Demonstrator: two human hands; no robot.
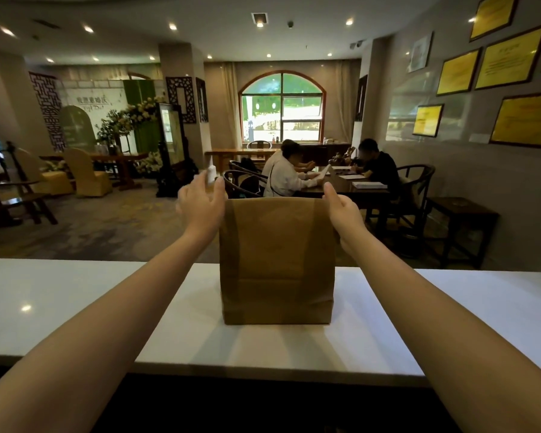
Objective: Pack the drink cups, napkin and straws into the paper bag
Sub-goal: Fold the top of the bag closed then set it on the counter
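- Bench (75,307): white top carrying the bag near its far edge, central to the person, so both arms reach it evenly.
- Paper bag (277,260): stands upright on the bench, top edge folded flat; contents hidden. No cups, napkin or straws are visible outside it, so packing is judged finished or nearly so.
- Right hand (344,214): closed on the bag's upper right corner, thumb along the top edge, probably to steady the fold.
- Left hand (200,201): open, fingers spread just beside the upper left corner; contact cannot be confirmed.
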